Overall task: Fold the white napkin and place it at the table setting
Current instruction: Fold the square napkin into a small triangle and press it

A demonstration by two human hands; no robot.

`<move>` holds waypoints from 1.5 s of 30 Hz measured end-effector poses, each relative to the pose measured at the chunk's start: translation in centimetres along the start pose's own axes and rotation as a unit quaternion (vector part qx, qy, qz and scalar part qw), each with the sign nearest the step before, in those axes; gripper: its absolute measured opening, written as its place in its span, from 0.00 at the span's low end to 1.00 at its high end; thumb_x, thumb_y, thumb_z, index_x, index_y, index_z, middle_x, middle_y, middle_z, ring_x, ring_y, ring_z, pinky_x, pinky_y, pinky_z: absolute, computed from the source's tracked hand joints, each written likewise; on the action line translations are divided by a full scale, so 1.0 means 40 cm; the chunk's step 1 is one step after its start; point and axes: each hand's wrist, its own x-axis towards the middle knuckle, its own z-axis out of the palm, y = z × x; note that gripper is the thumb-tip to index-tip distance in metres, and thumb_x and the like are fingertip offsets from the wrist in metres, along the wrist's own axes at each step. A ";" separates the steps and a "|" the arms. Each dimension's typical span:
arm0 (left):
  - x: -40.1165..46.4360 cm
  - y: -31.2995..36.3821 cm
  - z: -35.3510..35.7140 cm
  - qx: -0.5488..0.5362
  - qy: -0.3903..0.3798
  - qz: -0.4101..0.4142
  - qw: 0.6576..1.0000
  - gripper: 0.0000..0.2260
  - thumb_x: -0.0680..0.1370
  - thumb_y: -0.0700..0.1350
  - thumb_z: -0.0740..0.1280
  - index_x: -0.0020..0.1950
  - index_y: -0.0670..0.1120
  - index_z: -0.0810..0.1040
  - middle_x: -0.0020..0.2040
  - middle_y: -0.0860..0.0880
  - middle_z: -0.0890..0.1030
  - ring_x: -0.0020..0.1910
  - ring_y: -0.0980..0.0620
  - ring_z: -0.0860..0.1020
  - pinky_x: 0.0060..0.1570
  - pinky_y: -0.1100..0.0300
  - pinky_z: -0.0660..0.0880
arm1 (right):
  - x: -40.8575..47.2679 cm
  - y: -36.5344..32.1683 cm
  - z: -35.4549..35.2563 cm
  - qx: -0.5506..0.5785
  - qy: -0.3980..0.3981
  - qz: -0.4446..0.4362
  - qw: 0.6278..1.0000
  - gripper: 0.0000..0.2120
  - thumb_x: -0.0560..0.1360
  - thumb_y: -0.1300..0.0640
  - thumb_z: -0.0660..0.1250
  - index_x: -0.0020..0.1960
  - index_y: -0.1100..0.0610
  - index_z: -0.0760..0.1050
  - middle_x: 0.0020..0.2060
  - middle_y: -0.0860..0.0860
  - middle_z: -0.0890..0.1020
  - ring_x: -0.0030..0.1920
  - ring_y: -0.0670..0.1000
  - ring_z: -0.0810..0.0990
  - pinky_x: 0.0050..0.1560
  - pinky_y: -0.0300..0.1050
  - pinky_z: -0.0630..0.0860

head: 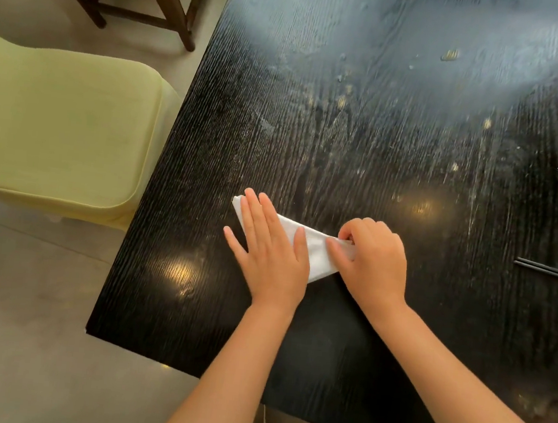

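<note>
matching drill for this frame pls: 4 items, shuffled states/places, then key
Items:
1. left hand
2. right hand
3. white napkin
4. chopsticks

States:
A. folded, on the dark table under both hands
B. flat, palm down on the cloth
C. lying apart at the right edge of view
D. curled, pinching the cloth's right end

Pairs: 1-B, 2-D, 3-A, 4-C

Glossy grained black wood table; white cloth napkin.
</note>
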 end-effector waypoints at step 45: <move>0.146 -0.178 -0.031 0.098 -0.115 0.531 0.834 0.25 0.81 0.50 0.47 0.77 0.45 0.47 0.77 0.46 0.51 0.76 0.50 0.49 0.73 0.45 0.46 | -0.312 -0.017 0.047 -0.110 -0.227 -0.172 0.952 0.28 0.78 0.45 0.53 0.75 0.52 0.55 0.75 0.55 0.57 0.75 0.55 0.54 0.73 0.55 0.49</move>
